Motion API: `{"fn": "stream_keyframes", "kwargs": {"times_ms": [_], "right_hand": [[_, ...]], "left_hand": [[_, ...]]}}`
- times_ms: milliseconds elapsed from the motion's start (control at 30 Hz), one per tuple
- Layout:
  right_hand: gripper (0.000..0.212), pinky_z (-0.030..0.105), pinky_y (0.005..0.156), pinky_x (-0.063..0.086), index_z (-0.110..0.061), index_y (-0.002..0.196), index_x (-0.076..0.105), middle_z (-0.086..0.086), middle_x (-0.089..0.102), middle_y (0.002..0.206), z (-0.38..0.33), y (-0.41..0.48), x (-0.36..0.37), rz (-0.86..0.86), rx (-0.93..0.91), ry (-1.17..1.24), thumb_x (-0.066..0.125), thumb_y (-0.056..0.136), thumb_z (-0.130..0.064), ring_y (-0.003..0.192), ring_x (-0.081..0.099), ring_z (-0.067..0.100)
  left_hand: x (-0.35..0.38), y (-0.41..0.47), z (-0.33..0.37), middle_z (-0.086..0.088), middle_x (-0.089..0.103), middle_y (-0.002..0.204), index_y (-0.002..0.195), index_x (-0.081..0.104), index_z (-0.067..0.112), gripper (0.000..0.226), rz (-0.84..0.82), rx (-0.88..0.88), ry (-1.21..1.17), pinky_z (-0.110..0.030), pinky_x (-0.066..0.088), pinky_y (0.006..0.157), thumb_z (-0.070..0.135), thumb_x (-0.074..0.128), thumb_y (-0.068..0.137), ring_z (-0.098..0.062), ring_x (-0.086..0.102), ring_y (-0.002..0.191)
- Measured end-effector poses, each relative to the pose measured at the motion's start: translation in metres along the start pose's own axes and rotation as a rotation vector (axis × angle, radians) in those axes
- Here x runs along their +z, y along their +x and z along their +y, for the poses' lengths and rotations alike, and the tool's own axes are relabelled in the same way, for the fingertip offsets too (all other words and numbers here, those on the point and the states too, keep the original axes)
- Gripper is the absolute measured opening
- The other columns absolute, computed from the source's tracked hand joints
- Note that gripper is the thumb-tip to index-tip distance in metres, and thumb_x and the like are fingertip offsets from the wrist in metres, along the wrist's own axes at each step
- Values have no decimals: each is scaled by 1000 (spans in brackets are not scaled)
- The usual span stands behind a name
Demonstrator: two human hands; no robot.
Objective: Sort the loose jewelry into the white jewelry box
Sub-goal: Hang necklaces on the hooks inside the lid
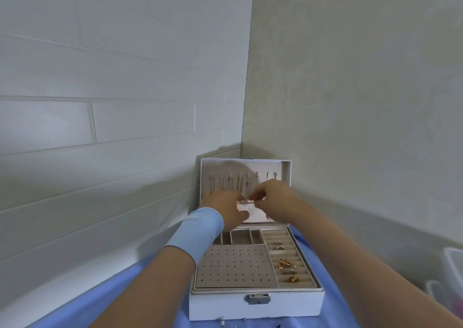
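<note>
Two walls meet in a corner, white panelled wall on the left and beige wall on the right. Below them is a blue-clothed worktop.

The white jewelry box stands open on it, with its lid upright against the corner. A clear plastic tub sits at the far right edge.

Both forearms reach across the tray, and the left one, in a pale blue wrist sleeve, covers the back-left compartments. The left hand and right hand meet at the lid's pink pocket and hide most of it.

The right fingers are pinched together on a thin piece too small to identify. Whether the left fingers grip anything I cannot tell.

Necklaces hang from hooks in the lid. Gold rings sit in the ring rolls beside the bare perforated earring pad. A loose bead lies on the cloth in front of the box.
</note>
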State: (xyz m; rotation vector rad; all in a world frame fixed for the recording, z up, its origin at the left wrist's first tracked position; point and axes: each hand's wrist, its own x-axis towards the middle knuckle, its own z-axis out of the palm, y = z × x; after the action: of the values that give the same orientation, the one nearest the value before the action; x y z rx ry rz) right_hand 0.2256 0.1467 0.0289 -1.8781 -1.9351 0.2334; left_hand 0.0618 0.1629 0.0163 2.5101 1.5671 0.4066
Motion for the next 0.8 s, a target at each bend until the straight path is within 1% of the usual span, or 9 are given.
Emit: {"fn": "stream_keyframes", "kwargs": {"times_ms": [67, 200, 300, 367, 467, 533, 633, 700, 800], "right_hand": [[21, 31, 91, 54, -30, 106, 75, -16, 67, 99, 0, -14, -7, 32, -1, 17, 65, 92, -17, 95, 64, 9], [14, 23, 78, 50, -34, 89, 74, -19, 64, 81, 3, -50, -18, -4, -30, 47, 68, 91, -21, 85, 63, 7], [9, 23, 76, 48, -29, 96, 77, -17, 62, 78, 4, -84, -23, -112, -64, -4, 69, 91, -26, 81, 61, 8], [12, 26, 77, 51, -26, 100, 77, -12, 65, 82, 2, -110, -27, -213, -80, -41, 70, 91, -30, 80, 61, 10], [11, 28, 73, 55, -29, 96, 76, -4, 73, 90, 4, -149, -28, -354, -64, -95, 70, 88, -32, 75, 66, 15], [12, 23, 67, 51, -30, 97, 77, -8, 72, 86, 8, -172, -27, -434, -62, -118, 70, 88, -27, 65, 64, 12], [12, 27, 77, 53, -31, 93, 77, -5, 75, 89, 12, -200, -22, -530, -64, -153, 71, 86, -24, 54, 60, 8], [7, 33, 85, 55, -38, 82, 76, 3, 77, 92, 14, -216, -17, -591, -47, -202, 74, 82, -31, 58, 60, 10], [5, 30, 75, 49, -43, 76, 76, 2, 75, 81, 17, -239, -12, -663, -9, -252, 78, 73, -40, 68, 57, 15]], "left_hand": [[-4, -12, 8, 9, 58, 136, 137, 52, 33, 46, -1, 18, -133, -38, 43, 106, 44, 55, 93, -17, 54, 123], [-8, -45, 28, 15, 63, 117, 124, 61, 34, 34, 10, 18, -285, -35, 51, 95, 40, 56, 92, -12, 61, 102], [-7, -72, 42, 14, 66, 111, 117, 65, 33, 28, 18, -9, -302, -36, 51, 94, 41, 56, 91, -12, 62, 100], [-4, -93, 52, 11, 68, 111, 112, 68, 31, 25, 10, -4, -278, -34, 51, 94, 39, 57, 91, -14, 62, 101], [6, -127, 69, 7, 70, 105, 102, 71, 27, 20, -82, 34, -241, -30, 54, 85, 31, 55, 91, -14, 65, 92], [14, -147, 78, 6, 70, 104, 98, 72, 27, 19, -141, 55, -238, -31, 55, 84, 29, 54, 90, -15, 67, 90], [26, -172, 88, 3, 70, 101, 99, 73, 25, 20, -239, 70, -169, -33, 53, 88, 26, 56, 89, -19, 64, 93], [36, -189, 97, 2, 71, 93, 94, 73, 26, 15, -325, 77, -161, -31, 53, 84, 30, 61, 86, -18, 64, 87], [48, -211, 111, 6, 63, 72, 86, 71, 27, 9, -460, 84, -136, -24, 48, 73, 35, 67, 84, -15, 57, 74]]}}
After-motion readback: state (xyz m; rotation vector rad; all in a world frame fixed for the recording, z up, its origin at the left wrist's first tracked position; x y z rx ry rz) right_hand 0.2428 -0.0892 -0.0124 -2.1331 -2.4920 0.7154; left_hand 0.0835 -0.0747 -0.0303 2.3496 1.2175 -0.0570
